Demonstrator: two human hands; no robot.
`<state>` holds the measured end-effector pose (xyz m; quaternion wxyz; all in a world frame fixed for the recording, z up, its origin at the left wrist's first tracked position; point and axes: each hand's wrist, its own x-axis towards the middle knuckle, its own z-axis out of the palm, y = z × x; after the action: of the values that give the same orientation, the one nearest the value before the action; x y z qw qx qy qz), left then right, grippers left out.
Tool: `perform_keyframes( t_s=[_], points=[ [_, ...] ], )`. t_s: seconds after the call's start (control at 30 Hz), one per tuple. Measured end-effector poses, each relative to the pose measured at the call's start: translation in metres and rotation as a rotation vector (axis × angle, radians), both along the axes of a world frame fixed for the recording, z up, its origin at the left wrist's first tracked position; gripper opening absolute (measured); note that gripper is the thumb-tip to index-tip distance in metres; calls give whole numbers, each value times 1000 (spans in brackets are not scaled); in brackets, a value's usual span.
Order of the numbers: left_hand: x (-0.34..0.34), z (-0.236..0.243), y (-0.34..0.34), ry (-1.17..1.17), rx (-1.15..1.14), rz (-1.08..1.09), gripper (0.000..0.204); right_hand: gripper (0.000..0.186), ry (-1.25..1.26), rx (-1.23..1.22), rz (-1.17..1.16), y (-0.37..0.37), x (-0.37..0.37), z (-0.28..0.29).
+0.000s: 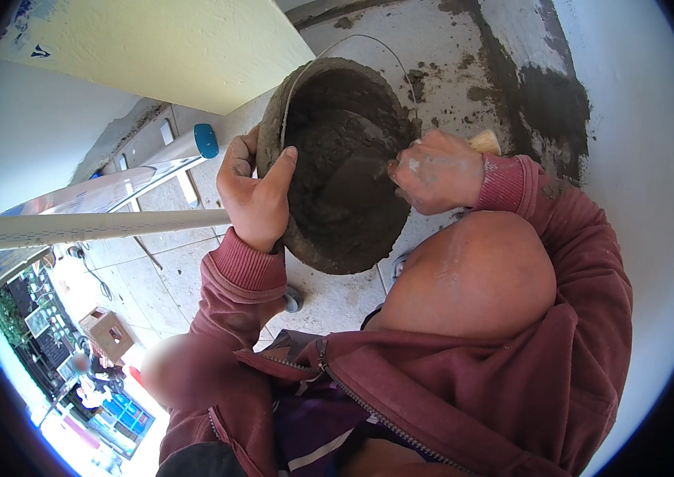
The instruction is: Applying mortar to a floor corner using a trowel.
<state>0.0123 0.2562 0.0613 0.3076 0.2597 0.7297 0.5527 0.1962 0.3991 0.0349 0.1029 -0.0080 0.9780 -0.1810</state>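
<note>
A mortar-caked bucket (271,111) is tilted toward me, its thin wire handle (388,49) standing up over the far side. Wet grey mortar (325,119) fills part of it. My left hand (257,195) grips the bucket's left rim, thumb over the edge and fingers around the outside. At the right rim, my right hand (438,173) is closed around a trowel, whose wooden handle end (485,142) sticks out behind the fist. The trowel's mortar-covered blade (353,184) lies in the mortar. Grey smears mark the right hand.
A white wall (647,207) rises close on my right, with dark wet mortar (547,111) along its base. Mortar crumbs litter the tiled floor (448,48). A pale yellow panel (170,48), a blue-capped tube (206,141) and a long pale bar (98,230) are at left.
</note>
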Motion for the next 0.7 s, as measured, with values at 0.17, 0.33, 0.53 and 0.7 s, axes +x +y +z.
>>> perform_keyframes(
  t_s=[0.17, 0.33, 0.53, 0.7],
  points=[
    [-10, -9, -5, 9, 27, -18, 23, 27, -284, -310, -151, 11, 12, -1],
    [-18, -8, -8, -35, 39, -9, 18, 31, -154, -483, -306, 41, 45, 1],
    [-28, -4, -12, -56, -11, -10, 18, 13, 58, -1698, -1063, 121, 81, -24],
    [-24, -8, -9, -44, 7, -14, 19, 15, 75, -1537, -1310, 139, 93, -81]
  ],
)
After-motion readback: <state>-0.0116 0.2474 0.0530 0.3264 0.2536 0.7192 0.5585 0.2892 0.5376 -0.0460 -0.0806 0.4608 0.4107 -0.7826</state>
